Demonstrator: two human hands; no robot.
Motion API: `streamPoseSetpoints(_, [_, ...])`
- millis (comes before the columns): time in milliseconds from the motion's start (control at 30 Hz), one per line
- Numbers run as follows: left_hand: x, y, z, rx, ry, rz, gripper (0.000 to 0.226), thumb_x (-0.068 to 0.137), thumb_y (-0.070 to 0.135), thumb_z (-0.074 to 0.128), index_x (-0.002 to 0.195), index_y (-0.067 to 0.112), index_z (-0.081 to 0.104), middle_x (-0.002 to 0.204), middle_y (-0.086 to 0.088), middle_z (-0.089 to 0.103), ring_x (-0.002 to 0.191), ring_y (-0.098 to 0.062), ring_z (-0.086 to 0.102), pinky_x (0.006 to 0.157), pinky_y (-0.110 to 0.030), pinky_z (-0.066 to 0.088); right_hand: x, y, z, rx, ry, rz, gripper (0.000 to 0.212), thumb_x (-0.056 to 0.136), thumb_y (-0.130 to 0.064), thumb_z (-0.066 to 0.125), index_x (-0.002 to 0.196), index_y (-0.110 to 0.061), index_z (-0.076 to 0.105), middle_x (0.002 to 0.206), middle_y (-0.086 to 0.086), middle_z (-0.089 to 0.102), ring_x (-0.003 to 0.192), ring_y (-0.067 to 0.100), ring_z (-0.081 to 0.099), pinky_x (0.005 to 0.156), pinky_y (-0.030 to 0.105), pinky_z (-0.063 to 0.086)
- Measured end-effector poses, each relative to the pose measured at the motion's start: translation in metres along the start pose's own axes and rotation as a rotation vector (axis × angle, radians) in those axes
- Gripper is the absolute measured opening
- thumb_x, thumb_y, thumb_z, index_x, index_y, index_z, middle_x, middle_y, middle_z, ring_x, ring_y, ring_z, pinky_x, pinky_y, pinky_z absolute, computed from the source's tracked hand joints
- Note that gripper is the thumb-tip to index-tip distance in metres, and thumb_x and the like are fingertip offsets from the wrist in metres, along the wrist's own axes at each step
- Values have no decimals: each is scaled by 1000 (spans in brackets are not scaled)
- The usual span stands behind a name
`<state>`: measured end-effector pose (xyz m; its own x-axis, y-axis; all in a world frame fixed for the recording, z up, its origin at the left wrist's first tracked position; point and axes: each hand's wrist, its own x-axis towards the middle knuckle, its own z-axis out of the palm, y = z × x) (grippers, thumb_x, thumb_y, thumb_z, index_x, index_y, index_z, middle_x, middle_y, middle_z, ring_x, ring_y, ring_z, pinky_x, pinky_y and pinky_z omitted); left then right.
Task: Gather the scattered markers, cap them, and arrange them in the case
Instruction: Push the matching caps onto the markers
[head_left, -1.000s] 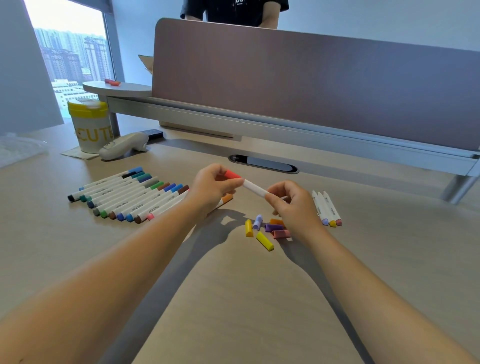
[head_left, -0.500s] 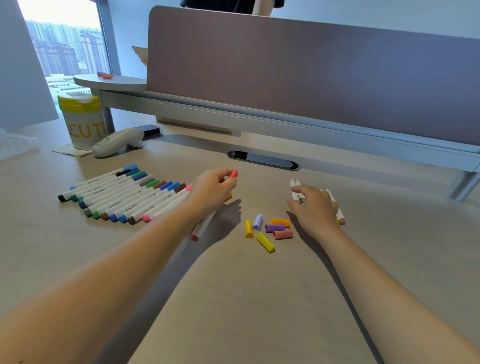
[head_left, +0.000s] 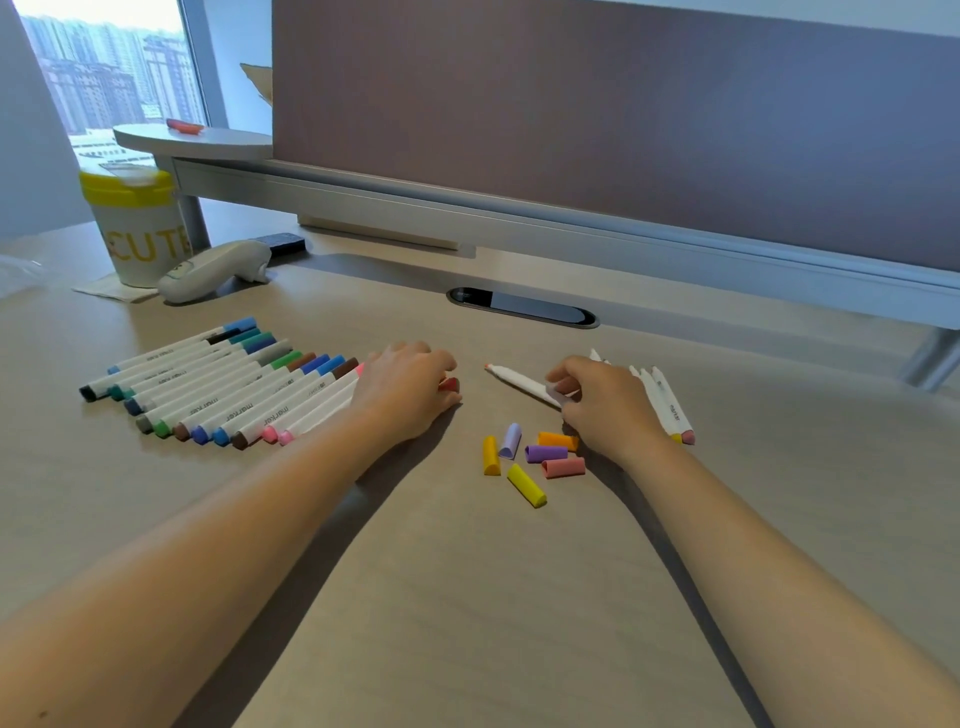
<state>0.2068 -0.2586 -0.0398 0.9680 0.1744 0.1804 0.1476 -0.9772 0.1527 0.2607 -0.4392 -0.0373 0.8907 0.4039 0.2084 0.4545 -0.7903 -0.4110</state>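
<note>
A row of capped markers lies on the desk at the left. My left hand rests at the row's right end, fingers curled over a red-capped marker lying beside the row. My right hand pinches an uncapped white marker whose orange tip points left. A few more uncapped markers lie just right of that hand. Several loose caps sit between and in front of my hands: amber, lilac, purple, orange, pink, yellow. No case is in view.
A yellow-lidded cup and a white handheld device stand at the back left. A dark cable slot lies behind my hands, below the desk divider panel. A small round shelf carries a red item.
My left hand lowered the red-capped marker onto the desk at the row's right end. My right hand reached to the uncapped markers and picked one up, its orange tip pointing left.
</note>
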Motion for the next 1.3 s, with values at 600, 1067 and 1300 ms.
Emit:
streamPoseSetpoints(600, [-19, 46, -11, -157, -102, 214, 31, 92, 25, 51, 122, 22, 56, 125, -2, 50, 114, -17, 46, 93, -24, 38, -25, 12, -36, 763, -57, 307, 40, 88, 7, 46, 128, 1, 48, 100, 12, 56, 75, 13, 56, 61, 22, 52])
streamPoseSetpoints(1067, [-2, 80, -4, -17, -207, 219, 31, 90, 34, 53, 117, 20, 58, 114, -3, 57, 102, -18, 52, 88, -27, 46, -40, 29, -51, 740, 43, 305, 23, 89, 2, 48, 105, -8, 61, 81, 3, 58, 67, 20, 54, 52, 18, 50])
streamPoseSetpoints(1300, [-12, 63, -14, -328, -78, 103, 28, 95, 23, 46, 121, 14, 48, 108, -8, 60, 88, -17, 56, 83, -26, 48, -38, 17, -43, 671, 70, 227, 5, 89, -10, 55, 94, -11, 58, 93, 10, 59, 61, 10, 47, 48, 12, 41])
